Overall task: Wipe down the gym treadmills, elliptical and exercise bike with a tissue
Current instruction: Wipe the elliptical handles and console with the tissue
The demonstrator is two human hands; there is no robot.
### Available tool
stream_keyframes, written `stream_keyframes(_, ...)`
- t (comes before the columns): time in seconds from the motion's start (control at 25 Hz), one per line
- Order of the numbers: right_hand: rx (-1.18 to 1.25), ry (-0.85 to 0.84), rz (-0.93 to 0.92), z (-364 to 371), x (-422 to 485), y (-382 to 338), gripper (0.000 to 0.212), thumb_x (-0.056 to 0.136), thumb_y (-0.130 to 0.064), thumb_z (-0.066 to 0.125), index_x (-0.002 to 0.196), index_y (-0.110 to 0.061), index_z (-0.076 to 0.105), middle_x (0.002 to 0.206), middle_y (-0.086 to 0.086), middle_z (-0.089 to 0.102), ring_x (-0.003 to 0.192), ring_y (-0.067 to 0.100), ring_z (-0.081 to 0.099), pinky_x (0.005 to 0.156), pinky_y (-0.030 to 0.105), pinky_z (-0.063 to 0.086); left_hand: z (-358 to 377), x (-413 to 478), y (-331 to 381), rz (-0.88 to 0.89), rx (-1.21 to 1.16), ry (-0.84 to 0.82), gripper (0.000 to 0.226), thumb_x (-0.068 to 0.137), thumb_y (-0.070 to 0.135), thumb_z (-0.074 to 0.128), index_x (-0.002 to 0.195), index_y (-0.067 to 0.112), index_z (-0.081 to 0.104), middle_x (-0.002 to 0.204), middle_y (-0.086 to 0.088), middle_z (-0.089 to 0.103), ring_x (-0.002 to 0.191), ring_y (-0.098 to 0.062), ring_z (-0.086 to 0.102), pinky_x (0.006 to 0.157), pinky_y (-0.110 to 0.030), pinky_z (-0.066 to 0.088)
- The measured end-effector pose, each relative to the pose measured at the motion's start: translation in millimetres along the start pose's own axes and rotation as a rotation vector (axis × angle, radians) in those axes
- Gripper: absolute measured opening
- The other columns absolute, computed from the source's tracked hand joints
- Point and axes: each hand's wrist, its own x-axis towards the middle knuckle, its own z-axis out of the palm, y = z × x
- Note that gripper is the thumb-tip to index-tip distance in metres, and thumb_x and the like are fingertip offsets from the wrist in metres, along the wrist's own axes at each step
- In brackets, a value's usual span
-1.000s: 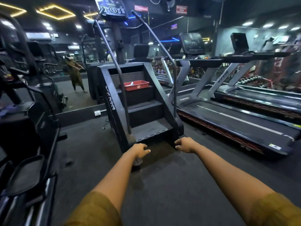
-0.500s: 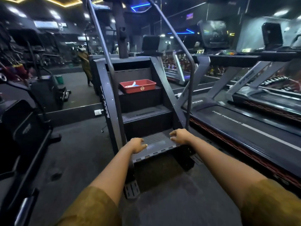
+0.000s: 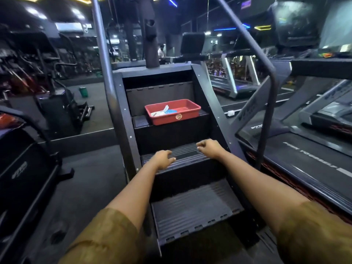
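A red plastic tray (image 3: 187, 117) sits on the upper step of a black stair-climber machine (image 3: 125, 130). Inside the tray lies a white and blue tissue pack (image 3: 163, 112). My left hand (image 3: 164, 159) and my right hand (image 3: 209, 148) reach forward over the middle step, below the tray, both with loosely curled fingers and holding nothing. A treadmill (image 3: 304, 159) with a dark belt runs along the right side.
Grey handrails (image 3: 266, 103) of the stair-climber rise on both sides of my arms. A dark exercise machine (image 3: 22, 168) stands at the left. A green bin (image 3: 83, 91) and more treadmills (image 3: 234, 86) show in the mirror behind. A person stands far back.
The view has come much closer to the stair-climber. Both hands have risen from the floor level past the bottom step to the middle step, nearer the red tray.
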Motion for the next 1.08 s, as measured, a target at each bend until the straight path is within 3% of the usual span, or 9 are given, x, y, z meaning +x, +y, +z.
stream_keyframes(0.28, 0.011, -0.041, -0.124, -15, 230, -6, 0.030, 0.092, -0.019, 0.053, 0.119, -0.013, 0.064, 0.126, 0.006, 0.060, 0.122, 0.024, 0.051, 0.104, 0.029, 0.036, -62, 181, -37, -0.106, -0.041, 0.150, 0.051, 0.098, 0.031, 0.051, 0.142, 0.006, 0.041, 0.145, -0.013, 0.043, 0.134, -0.026, 0.040, 0.109, -0.030, 0.029)
stream_keyframes(0.44, 0.083, -0.029, -0.159, -25, 353, -15, 0.031, 0.093, -0.016, 0.051, 0.122, -0.011, 0.062, 0.126, 0.007, 0.060, 0.119, 0.021, 0.053, 0.097, 0.024, 0.036, -91, 279, -56, -0.178, -0.073, 0.276, 0.045, 0.095, 0.030, 0.053, 0.136, 0.010, 0.049, 0.138, -0.013, 0.051, 0.126, -0.028, 0.048, 0.103, -0.034, 0.038)
stream_keyframes(0.52, 0.122, -0.008, -0.150, -20, 397, -19, 0.034, 0.092, -0.010, 0.048, 0.122, -0.010, 0.062, 0.124, 0.008, 0.062, 0.107, 0.021, 0.060, 0.088, 0.021, 0.040, -97, 309, -64, -0.207, -0.069, 0.327, 0.048, 0.096, 0.029, 0.051, 0.140, 0.011, 0.044, 0.139, -0.014, 0.048, 0.129, -0.030, 0.044, 0.105, -0.036, 0.036)
stream_keyframes(0.6, 0.137, -0.007, -0.146, -10, 436, -20, 0.035, 0.089, -0.005, 0.046, 0.120, -0.008, 0.063, 0.118, 0.012, 0.065, 0.079, 0.018, 0.061, 0.070, 0.020, 0.042, -99, 336, -73, -0.224, -0.063, 0.365, 0.049, 0.096, 0.028, 0.051, 0.142, 0.014, 0.041, 0.142, -0.013, 0.045, 0.130, -0.030, 0.042, 0.106, -0.037, 0.034)
stream_keyframes(0.64, 0.149, -0.016, -0.132, -3, 452, -18, 0.036, 0.088, -0.004, 0.046, 0.119, -0.008, 0.064, 0.116, 0.013, 0.066, 0.079, 0.019, 0.061, 0.069, 0.021, 0.042, -99, 351, -78, -0.212, -0.065, 0.383, 0.049, 0.096, 0.026, 0.052, 0.142, 0.014, 0.041, 0.143, -0.012, 0.045, 0.131, -0.030, 0.042, 0.107, -0.037, 0.032)
stream_keyframes(0.72, 0.178, -0.030, -0.083, 9, 482, -15, 0.036, 0.088, -0.004, 0.046, 0.120, -0.009, 0.063, 0.116, 0.011, 0.066, 0.099, 0.025, 0.063, 0.077, 0.024, 0.042, -101, 385, -88, -0.159, -0.056, 0.379, 0.049, 0.095, 0.025, 0.053, 0.142, 0.012, 0.041, 0.144, -0.010, 0.045, 0.132, -0.028, 0.041, 0.108, -0.035, 0.030)
stream_keyframes(0.8, 0.227, -0.047, -0.021, 21, 504, -14, 0.035, 0.089, -0.006, 0.049, 0.121, -0.009, 0.061, 0.118, 0.011, 0.064, 0.105, 0.026, 0.061, 0.081, 0.026, 0.043, -103, 411, -93, -0.118, -0.033, 0.348, 0.050, 0.097, 0.027, 0.050, 0.143, 0.013, 0.038, 0.145, -0.008, 0.043, 0.132, -0.026, 0.040, 0.109, -0.033, 0.027)
stream_keyframes(1.0, 0.284, -0.186, 0.003, 55, 551, -26, 0.045, 0.089, -0.001, 0.045, 0.134, 0.001, 0.046, 0.122, 0.014, 0.058, 0.093, 0.020, 0.054, 0.095, 0.036, 0.046, -97, 459, -114, -0.160, 0.006, 0.189, 0.060, 0.100, 0.032, 0.043, 0.152, 0.019, 0.017, 0.152, -0.007, 0.034, 0.139, -0.025, 0.032, 0.116, -0.040, 0.017)
stream_keyframes(1.08, 0.238, -0.194, -0.092, 63, 556, -28, 0.048, 0.087, 0.002, 0.043, 0.134, -0.002, 0.047, 0.120, 0.012, 0.059, 0.084, 0.014, 0.050, 0.089, 0.026, 0.046, -90, 468, -119, -0.163, -0.036, 0.158, 0.064, 0.099, 0.033, 0.042, 0.153, 0.022, 0.008, 0.147, -0.011, 0.042, 0.136, -0.028, 0.036, 0.115, -0.043, 0.018)
